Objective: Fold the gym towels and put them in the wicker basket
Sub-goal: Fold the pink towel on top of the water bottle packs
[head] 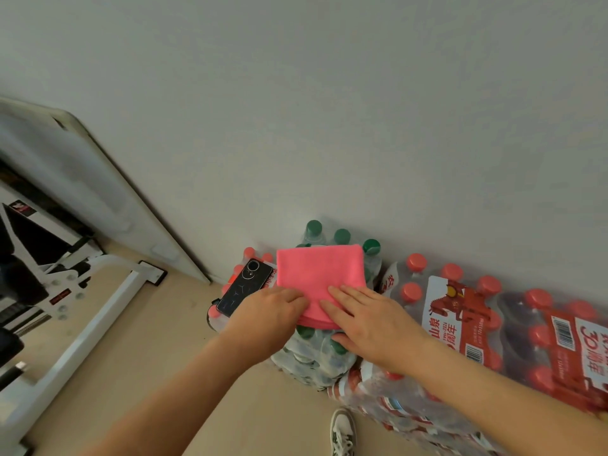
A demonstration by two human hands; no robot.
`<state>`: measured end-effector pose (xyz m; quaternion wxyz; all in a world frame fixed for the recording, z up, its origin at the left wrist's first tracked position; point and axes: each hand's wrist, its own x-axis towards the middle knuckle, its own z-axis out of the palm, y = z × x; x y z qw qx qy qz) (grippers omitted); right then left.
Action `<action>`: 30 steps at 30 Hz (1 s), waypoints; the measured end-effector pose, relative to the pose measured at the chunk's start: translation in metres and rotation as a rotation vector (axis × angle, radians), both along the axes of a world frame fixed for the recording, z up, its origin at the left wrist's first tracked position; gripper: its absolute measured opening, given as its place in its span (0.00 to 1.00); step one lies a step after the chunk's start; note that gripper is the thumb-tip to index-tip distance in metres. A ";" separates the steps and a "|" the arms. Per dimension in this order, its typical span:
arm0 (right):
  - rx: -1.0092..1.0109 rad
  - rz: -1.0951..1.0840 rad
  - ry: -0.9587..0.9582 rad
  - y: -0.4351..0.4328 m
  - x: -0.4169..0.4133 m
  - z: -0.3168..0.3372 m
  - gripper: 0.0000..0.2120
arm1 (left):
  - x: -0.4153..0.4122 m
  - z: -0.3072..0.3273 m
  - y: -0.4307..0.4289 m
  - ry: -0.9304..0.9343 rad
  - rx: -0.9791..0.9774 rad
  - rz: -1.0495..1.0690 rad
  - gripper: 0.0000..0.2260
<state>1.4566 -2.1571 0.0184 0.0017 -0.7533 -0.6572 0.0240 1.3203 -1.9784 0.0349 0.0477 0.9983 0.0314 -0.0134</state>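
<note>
Towel [319,274], pink, folded on green-capped bottle pack [312,357]: soft, light, limp; best lifted by its layered near edge. Left hand [273,311] fingers curl round that edge; right hand [368,320] fingers straight, pressing flat.

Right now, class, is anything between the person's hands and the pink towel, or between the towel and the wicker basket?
Nothing separates them: the left hand and right hand both touch the pink towel on the bottle packs. No wicker basket is in view, so that path cannot be judged.
</note>
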 end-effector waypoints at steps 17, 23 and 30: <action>0.230 0.030 0.045 -0.004 0.006 0.006 0.29 | 0.018 0.029 0.023 0.249 -0.822 0.458 0.11; 0.072 -0.096 0.368 0.020 0.034 0.032 0.24 | 0.001 0.030 -0.023 0.112 -0.211 0.311 0.27; 0.143 -0.263 0.694 0.039 0.045 0.042 0.17 | 0.004 0.023 -0.020 -0.074 -0.273 0.500 0.18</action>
